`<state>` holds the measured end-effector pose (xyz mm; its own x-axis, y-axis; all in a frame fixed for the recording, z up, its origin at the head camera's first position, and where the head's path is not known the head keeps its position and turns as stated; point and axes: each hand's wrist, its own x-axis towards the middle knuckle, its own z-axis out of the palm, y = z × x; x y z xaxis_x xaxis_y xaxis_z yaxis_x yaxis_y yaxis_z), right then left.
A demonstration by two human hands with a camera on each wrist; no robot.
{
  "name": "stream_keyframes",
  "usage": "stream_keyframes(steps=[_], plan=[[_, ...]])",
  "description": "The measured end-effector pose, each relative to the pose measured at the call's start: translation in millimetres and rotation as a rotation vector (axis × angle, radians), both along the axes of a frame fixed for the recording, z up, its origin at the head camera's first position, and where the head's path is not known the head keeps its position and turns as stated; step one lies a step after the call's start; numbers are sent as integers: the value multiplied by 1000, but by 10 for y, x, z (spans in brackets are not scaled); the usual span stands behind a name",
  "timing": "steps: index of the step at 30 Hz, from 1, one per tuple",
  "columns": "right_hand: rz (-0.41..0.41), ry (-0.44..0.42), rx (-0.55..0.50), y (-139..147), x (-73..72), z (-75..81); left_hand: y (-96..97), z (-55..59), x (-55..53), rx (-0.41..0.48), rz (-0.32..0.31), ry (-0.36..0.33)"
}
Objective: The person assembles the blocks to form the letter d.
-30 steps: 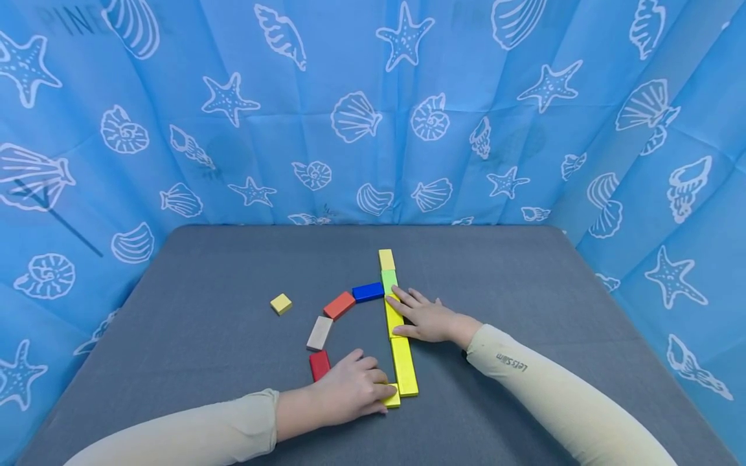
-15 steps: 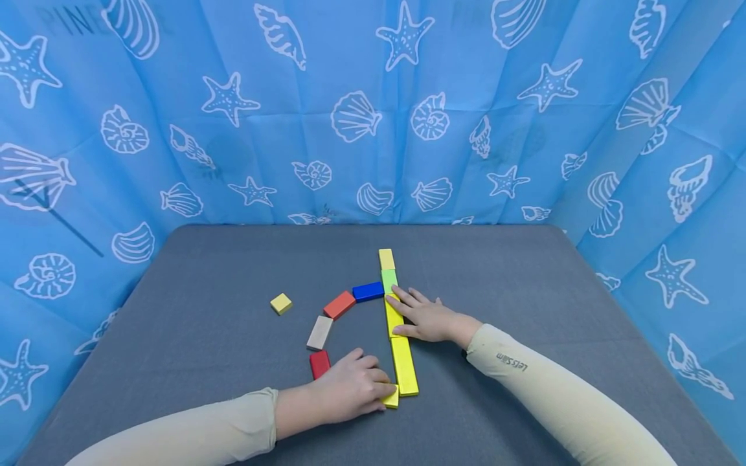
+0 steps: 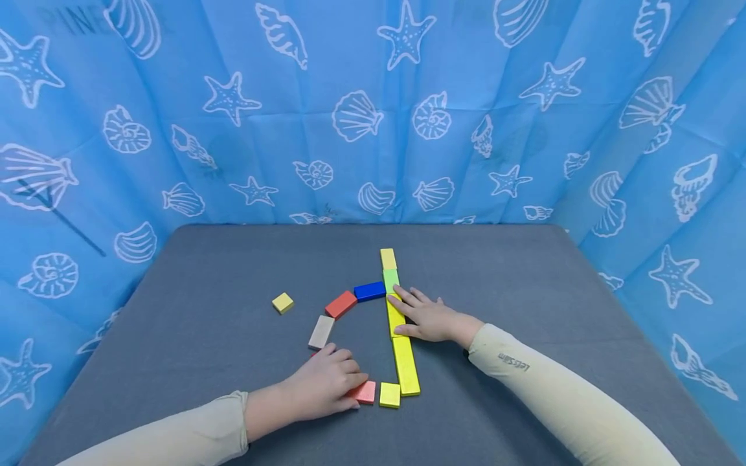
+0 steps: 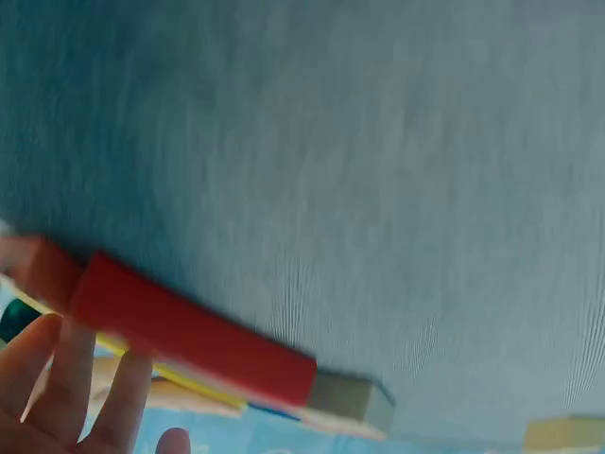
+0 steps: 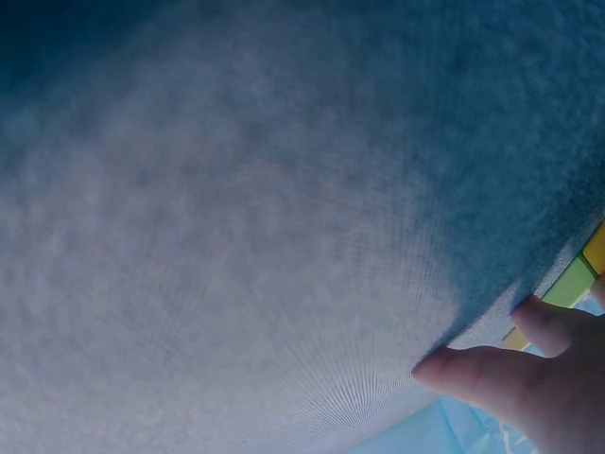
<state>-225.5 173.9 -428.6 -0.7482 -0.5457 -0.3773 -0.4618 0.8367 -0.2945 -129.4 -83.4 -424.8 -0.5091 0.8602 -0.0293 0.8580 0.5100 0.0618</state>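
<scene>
In the head view my left hand [image 3: 326, 383] pinches a pink block [image 3: 364, 392] between thumb and index finger. Under and behind that hand, the red block [image 4: 194, 331] is mostly hidden from above, but shows large in the left wrist view. A small yellow block [image 3: 390, 395] lies just right of the pink one, across a narrow gap. Spread fingers of my right hand [image 3: 431, 319] rest on the green block [image 3: 391, 281] and the upper long yellow block [image 3: 395, 316]. Below it lies another long yellow block [image 3: 406, 366], end to end.
A curve of blue [image 3: 370, 291], orange-red [image 3: 340, 304] and plain wooden [image 3: 322, 332] blocks bends leftward from the straight column. A pale yellow block [image 3: 388, 259] tops the column. One loose yellow block [image 3: 282, 303] lies left on the grey tabletop [image 3: 495, 272]. A blue curtain [image 3: 373, 149] hangs behind.
My left hand has moved left off the small yellow block onto the pink block, uncovering that block's right end and covering most of the red one. The right hand stays in place.
</scene>
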Motion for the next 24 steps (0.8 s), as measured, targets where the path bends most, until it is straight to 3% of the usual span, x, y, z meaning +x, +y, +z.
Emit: stream_keyframes(steps=[8, 24], plan=[[0, -1, -6, 11, -3, 6, 16, -53, 41, 53, -5, -1], [5, -1, -22, 15, 5, 6, 40, -29, 68, 30, 7, -13]])
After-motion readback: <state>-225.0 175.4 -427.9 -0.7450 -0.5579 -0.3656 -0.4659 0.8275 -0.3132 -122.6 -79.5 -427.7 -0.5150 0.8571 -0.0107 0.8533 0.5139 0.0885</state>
